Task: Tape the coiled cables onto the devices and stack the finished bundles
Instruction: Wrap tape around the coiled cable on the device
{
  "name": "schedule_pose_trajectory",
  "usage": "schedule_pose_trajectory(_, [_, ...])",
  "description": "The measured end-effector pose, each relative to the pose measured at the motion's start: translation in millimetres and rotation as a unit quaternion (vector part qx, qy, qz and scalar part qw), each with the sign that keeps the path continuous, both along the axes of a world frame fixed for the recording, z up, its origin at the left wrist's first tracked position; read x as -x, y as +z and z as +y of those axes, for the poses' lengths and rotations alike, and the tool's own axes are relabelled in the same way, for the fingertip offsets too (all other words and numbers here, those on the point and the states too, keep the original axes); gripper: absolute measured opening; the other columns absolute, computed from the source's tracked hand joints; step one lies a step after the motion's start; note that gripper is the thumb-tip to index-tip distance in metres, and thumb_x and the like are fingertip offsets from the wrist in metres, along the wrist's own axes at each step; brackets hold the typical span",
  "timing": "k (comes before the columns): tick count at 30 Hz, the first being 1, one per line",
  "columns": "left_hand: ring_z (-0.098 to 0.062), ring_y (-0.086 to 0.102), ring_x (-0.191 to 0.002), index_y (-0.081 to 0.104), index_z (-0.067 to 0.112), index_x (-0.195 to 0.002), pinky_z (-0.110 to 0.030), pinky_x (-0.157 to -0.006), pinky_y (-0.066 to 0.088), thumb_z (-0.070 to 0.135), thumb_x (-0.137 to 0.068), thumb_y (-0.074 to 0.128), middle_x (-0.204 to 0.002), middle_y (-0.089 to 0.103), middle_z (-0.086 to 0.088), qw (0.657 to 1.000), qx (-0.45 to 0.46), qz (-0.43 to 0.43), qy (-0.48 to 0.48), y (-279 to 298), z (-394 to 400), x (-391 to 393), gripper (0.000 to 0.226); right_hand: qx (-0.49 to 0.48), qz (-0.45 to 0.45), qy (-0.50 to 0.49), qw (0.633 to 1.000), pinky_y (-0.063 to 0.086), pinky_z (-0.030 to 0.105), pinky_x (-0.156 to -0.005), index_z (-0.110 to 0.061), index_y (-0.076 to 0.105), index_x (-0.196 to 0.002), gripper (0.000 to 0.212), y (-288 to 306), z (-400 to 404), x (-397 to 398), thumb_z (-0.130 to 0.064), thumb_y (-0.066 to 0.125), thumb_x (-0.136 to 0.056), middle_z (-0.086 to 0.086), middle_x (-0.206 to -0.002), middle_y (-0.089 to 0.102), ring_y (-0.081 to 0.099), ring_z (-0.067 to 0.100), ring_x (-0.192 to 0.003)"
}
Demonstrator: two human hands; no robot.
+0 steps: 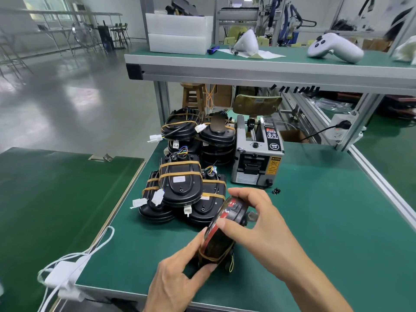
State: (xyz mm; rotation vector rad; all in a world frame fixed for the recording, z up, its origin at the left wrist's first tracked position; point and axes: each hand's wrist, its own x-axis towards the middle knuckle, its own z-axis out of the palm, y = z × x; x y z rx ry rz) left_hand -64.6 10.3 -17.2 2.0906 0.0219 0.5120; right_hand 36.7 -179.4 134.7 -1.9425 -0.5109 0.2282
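Both the left hand (pixel 180 273) and right hand (pixel 252 219) grip a black oval tape-banded device (pixel 219 237), tilted on edge, near the grey tape dispenser (pixel 256 163).

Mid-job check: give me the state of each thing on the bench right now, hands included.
Device in hand: tilted on edge, one tape band round its lower end.
Left hand: grips the device's lower end.
Right hand: holds the device's upper edge.
Finished bundles: taped, piled on the table.
Tape dispenser: upright behind the pile, no cut strip visible.
Table: green mat.
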Motion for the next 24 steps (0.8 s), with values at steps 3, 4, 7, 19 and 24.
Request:
schedule_pose_trajectory(3, [0.001,0.068,-0.127,0.047,0.051,-0.159,-0.029,-0.107,0.055,0.044,-0.088,0.080,-0.141,0.067,0.028,1.000,-0.002,0.003,-0.002,1.2,0.1,0.1,0.079,-0.030,0.022,0.012,0.999,0.041,0.021,-0.104,-0.053,0.057,-0.131,0.072,-2.2,-0.9,-0.4,-0.065,0.079,-0.063,-0.030,-0.131,0.054,0.053,-0.010,-0.126])
schedule_pose_trajectory(4, [0.000,0.069,-0.126,0.047,0.050,-0.159,-0.030,-0.107,0.055,0.043,-0.088,0.081,-0.140,0.068,0.027,1.000,0.001,0.002,-0.001,1.3,-0.4,0.4,0.078,-0.044,0.034,0.015,0.998,0.042,0.024,-0.106,-0.054,0.057,-0.133,0.074,-2.3,-1.7,-1.8,-0.065,0.080,-0.064,-0.030,-0.132,0.056,0.054,-0.010,-0.126])
schedule_pose_trajectory(7, [-0.002,0.071,-0.123,0.048,0.048,-0.159,-0.029,-0.107,0.055,0.042,-0.087,0.082,-0.136,0.071,0.025,1.000,0.010,-0.006,0.002,0.5,-2.0,-0.1,0.080,-0.094,0.065,-0.004,0.993,0.045,0.036,-0.112,-0.049,0.061,-0.133,0.069,-2.2,-3.4,-10.1,-0.067,0.075,-0.067,-0.024,-0.127,0.066,0.059,-0.004,-0.124])
schedule_pose_trajectory(19, [0.005,0.070,-0.121,0.045,0.053,-0.159,-0.010,-0.102,0.050,0.045,-0.077,0.085,-0.133,0.070,0.031,1.000,-0.014,-0.004,0.023,1.8,-1.1,3.2,0.092,0.057,-0.112,-0.022,0.992,0.040,0.016,-0.108,-0.052,0.037,-0.147,0.102,-15.6,9.2,5.5,-0.075,0.079,-0.056,-0.039,-0.136,0.049,0.046,-0.014,-0.129])
schedule_pose_trajectory(24, [0.002,0.064,-0.132,0.042,0.039,-0.165,-0.009,-0.104,0.047,0.042,-0.071,0.092,-0.150,0.062,0.025,1.000,-0.008,0.005,0.018,1.8,-2.5,7.5,0.106,0.083,-0.365,-0.035,0.927,0.021,0.042,-0.127,-0.016,0.049,-0.147,0.098,-36.0,20.7,22.4,-0.063,0.080,-0.068,-0.003,-0.154,0.050,0.041,0.014,-0.149])
